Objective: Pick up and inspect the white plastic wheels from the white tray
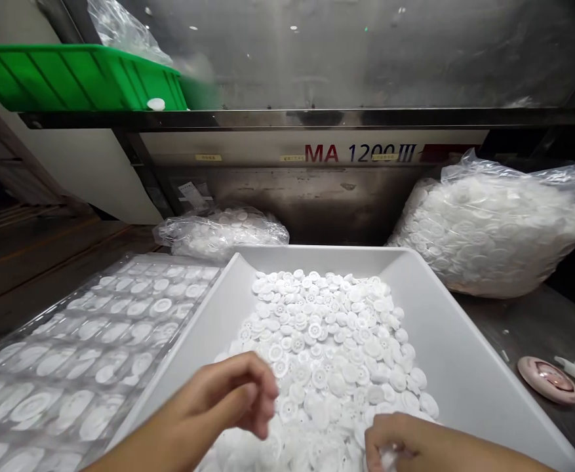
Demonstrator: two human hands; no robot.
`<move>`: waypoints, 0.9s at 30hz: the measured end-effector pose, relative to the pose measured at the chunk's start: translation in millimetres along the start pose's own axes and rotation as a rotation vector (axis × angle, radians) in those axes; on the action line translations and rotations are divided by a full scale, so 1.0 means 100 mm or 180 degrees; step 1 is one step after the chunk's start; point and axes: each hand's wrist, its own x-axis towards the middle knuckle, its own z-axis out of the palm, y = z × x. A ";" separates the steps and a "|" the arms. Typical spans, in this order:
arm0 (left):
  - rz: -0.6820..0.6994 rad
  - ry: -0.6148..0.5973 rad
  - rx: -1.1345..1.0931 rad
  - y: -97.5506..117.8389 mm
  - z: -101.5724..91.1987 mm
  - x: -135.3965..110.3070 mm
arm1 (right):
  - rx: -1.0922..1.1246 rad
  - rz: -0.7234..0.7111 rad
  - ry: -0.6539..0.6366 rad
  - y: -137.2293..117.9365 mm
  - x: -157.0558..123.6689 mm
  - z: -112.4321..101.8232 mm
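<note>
A wide white tray holds a heap of white moulded plastic discs with small holes, probably buttons. My left hand hangs over the tray's near left part, at the edge of the heap, with curled fingers close together. Motion blur hides whether a disc lies between them. My right hand sits low at the heap's near right, its fingertips pinching a white disc. Much of that disc is hidden by the fingers.
Left of the white tray lies a clear moulded tray with round white parts in rows. Bags of white discs stand behind. A pink round piece lies on the right. A green crate sits on a metal ledge below a machine panel marked MA 1200 III.
</note>
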 end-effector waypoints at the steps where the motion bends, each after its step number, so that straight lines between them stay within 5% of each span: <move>1: -0.0261 -0.0091 -0.0243 0.02 0.14 0.13 | 0.0084 -0.0066 0.0094 -0.07 -0.04 -0.04; 4: -0.0851 -0.0220 -0.1142 -0.02 0.52 0.48 | 0.0227 -0.0394 0.0447 -0.35 -0.05 -0.14; 8: -0.0750 -0.0380 -0.1772 -0.01 0.78 0.74 | -0.0412 -0.1026 0.0999 -0.74 0.16 -0.18; 11: -0.0439 -0.0025 -0.2482 0.08 0.76 0.83 | -0.1219 -0.1380 0.1223 -0.85 0.38 -0.19; 16: -0.0543 0.0171 -0.2817 0.15 0.56 0.97 | -0.0848 -0.2474 0.1384 -0.68 0.60 -0.26; 27: -0.0642 0.0202 -0.3098 0.14 0.47 1.08 | -0.1170 -0.2201 0.2114 -0.50 0.68 -0.44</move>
